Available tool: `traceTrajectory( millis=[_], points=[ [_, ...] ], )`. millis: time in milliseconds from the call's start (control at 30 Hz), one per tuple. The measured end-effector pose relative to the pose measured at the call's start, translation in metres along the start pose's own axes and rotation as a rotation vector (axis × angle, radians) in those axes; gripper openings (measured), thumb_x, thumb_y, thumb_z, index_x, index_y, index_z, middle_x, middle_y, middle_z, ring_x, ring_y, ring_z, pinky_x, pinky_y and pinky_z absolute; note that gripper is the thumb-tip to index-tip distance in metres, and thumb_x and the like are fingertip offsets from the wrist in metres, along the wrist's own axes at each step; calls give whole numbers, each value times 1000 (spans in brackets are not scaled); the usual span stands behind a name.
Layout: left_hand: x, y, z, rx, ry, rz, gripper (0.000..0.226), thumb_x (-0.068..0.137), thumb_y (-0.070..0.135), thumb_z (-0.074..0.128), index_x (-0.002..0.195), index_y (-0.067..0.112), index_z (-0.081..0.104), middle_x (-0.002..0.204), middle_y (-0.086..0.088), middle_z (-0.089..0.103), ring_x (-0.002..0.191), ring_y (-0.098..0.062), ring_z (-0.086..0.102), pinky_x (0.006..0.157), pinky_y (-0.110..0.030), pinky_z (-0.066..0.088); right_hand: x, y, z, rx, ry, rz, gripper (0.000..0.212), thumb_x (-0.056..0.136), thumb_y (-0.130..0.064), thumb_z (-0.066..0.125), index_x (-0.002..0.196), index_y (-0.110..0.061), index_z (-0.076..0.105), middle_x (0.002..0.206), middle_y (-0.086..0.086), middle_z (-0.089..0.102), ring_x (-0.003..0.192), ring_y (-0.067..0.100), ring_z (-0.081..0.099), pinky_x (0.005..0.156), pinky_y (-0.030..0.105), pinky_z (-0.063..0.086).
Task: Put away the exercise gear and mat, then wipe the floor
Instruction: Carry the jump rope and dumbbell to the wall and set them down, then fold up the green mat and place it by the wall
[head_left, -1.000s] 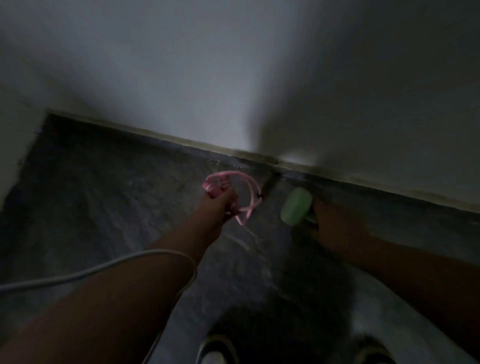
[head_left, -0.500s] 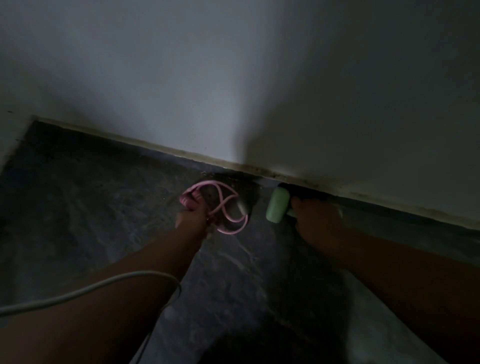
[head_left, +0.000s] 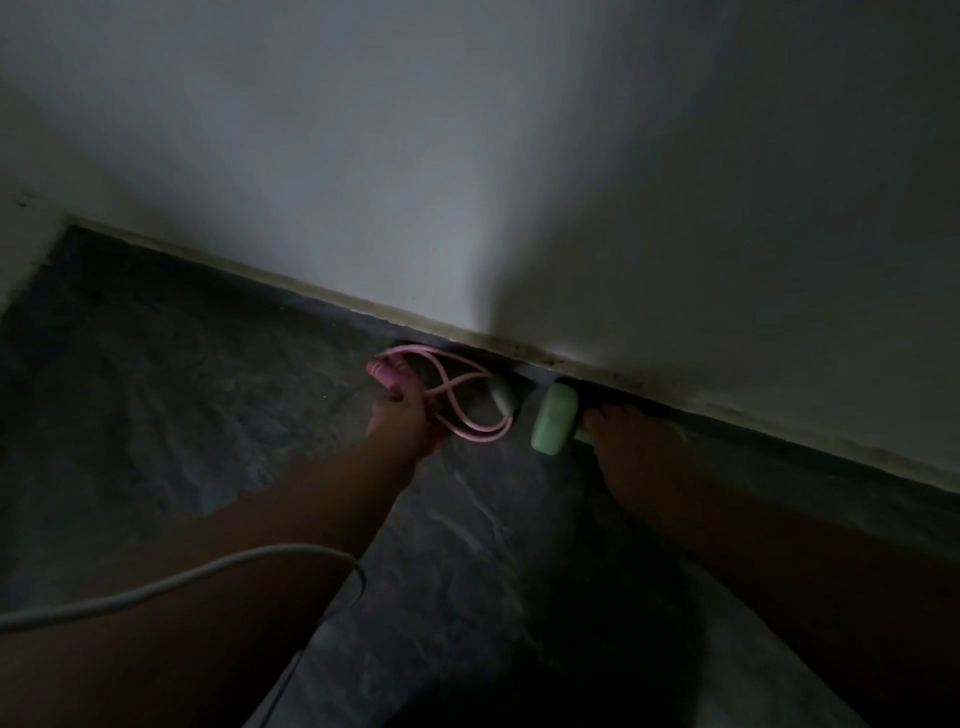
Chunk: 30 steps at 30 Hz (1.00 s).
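Left hand: the left hand is low by the wall, fingers closed around the pink jump rope.
Jump rope: it lies in loops on the floor, right at the bottom of the wall. One pink handle sticks out above the hand. A grey end piece rests closer to the wall.
Right hand: the right hand is wrapped around the bar of the green dumbbell. Only one round green end shows.
Dumbbell: it is down at the foot of the wall, just beside the rope. I cannot tell if it touches the floor.
Why here: I think both things are being set down along the wall so they are out of the way and the floor can be wiped.
Floor: dark grey with pale streaks, like stone.
Room: very dim. The wall is plain and pale, with a dirty strip along its bottom edge.
Cable: a white cable hangs across the left arm, well away from the wall.
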<state>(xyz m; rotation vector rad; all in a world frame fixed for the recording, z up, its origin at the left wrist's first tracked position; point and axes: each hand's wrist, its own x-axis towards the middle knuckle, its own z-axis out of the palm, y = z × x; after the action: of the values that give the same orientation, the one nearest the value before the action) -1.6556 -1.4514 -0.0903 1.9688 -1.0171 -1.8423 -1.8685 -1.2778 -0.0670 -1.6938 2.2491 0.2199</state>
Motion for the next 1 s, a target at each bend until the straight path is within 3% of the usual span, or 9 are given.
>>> traceTrajectory(
  millis=[100,200,333,400,500,600,633,800,1000],
  points=[
    [-5,-2,-3,118,-30,3,54,95,56,42,123,12,51,107,-16,68,81,-32,73,57,-35,54,0,3,-4,28,-49,8,43,96,-18,43,138,-14,44,127,10,55,113,30,53,90,45,49],
    [-32,2,-10,226,32,-19,54,95,56,46,117,7,47,98,-15,62,80,-29,69,55,-34,53,-11,-3,-18,61,-32,-1,44,94,-21,47,138,-13,44,128,12,55,113,32,52,89,46,49],
    [-101,9,-33,315,29,-6,30,96,19,50,116,-3,51,85,-15,56,73,-27,62,49,-29,47,-53,-33,-67,175,52,-2,33,90,-23,50,122,-13,54,112,11,62,102,34,58,84,49,49],
    [-154,22,-47,389,-17,13,27,95,11,51,120,1,50,90,-16,59,72,-25,61,55,-32,51,-81,-54,-111,210,55,-4,36,89,-26,49,123,-15,54,112,10,62,102,32,59,84,50,50],
    [-242,59,-71,627,-52,188,37,94,14,56,130,8,49,112,-15,60,86,-22,58,72,-32,49,-123,-82,-192,231,18,-79,44,88,-29,52,129,-13,51,117,9,61,104,29,58,83,45,52],
    [-332,113,-107,877,-75,387,49,95,19,54,142,10,44,139,-16,51,123,-28,51,104,-34,38,-157,-109,-291,207,38,-89,50,88,-31,56,134,-15,46,126,7,59,112,25,56,88,39,50],
    [-363,134,-121,925,-56,407,50,95,24,53,143,13,44,142,-14,50,128,-29,48,108,-37,36,-169,-118,-328,207,41,-84,52,88,-31,56,136,-15,45,129,8,58,115,25,55,91,39,49],
    [-524,258,-195,1047,9,488,47,92,33,44,134,12,46,129,-15,54,119,-32,51,100,-46,43,-236,-165,-529,321,60,-62,56,94,-30,53,146,-17,35,145,7,47,133,24,41,110,42,39],
    [-691,377,-279,1136,174,728,65,91,44,30,149,16,33,155,-13,36,143,-31,31,117,-50,28,-324,-222,-724,329,186,-170,58,99,-34,45,153,-22,30,157,3,35,145,21,28,118,37,21]
  ],
)
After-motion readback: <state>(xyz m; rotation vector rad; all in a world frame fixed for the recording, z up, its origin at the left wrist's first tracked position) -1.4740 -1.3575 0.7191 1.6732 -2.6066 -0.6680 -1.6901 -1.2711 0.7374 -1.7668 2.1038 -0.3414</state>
